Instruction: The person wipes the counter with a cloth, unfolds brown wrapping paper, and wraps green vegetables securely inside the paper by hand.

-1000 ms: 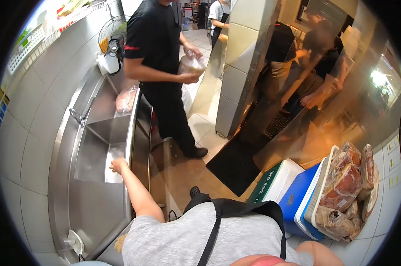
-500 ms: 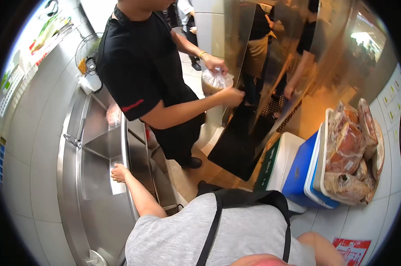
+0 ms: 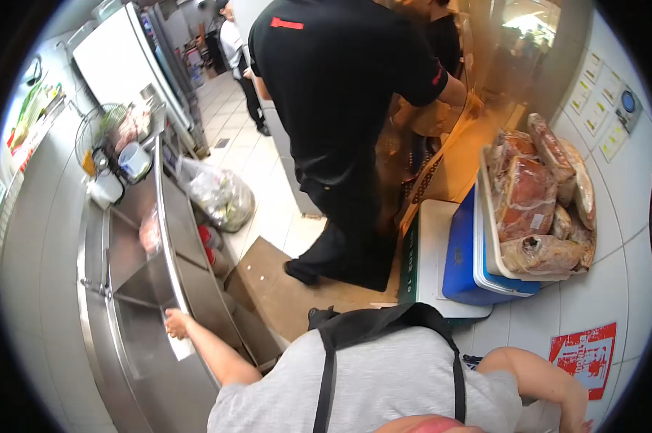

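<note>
- Our left hand (image 3: 176, 324) curls inward over the sink (image 3: 140, 335); we cannot tell whether it grips the white piece (image 3: 183, 349) just below it, by the front rim.
- We judge that piece light and thin, perhaps slippery if wet, best held by an edge.
- The co-worker (image 3: 326, 94) now turns their back to us.
- Our right hand (image 3: 583, 424) has come into view, finger state unclear.

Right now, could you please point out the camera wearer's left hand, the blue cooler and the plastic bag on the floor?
Left hand (image 3: 176, 324), head view: middle of the hand.
Blue cooler (image 3: 461, 256), head view: its blue side.
Plastic bag (image 3: 221, 196), head view: bulging middle.
</note>
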Tool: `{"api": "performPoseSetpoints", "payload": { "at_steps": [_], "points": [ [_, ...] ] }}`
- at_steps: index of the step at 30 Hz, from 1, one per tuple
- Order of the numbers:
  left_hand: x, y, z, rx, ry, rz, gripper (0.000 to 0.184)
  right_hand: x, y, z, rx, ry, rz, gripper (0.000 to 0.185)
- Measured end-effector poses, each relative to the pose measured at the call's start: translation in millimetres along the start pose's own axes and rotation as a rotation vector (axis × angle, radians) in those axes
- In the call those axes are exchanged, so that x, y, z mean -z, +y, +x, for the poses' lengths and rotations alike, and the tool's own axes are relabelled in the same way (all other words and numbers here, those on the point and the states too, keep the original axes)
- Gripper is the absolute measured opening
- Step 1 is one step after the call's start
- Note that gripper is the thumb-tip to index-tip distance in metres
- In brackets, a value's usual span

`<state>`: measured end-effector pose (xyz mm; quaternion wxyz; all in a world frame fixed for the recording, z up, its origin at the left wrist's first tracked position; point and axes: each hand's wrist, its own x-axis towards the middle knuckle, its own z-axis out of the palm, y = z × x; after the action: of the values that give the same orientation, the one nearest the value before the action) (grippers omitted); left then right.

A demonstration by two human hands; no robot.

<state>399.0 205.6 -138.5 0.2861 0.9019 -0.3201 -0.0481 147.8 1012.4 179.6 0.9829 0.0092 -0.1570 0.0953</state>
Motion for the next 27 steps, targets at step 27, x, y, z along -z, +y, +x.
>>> {"api": "performPoseSetpoints", "payload": {
  "at_steps": [27],
  "points": [
    [-25.3, -10.7, 32.5, 0.08, -0.2, 0.011, 0.077, -6.9, -124.5, -172.1, -1.189, -1.364, 1.501, 0.037]
  ]
}}
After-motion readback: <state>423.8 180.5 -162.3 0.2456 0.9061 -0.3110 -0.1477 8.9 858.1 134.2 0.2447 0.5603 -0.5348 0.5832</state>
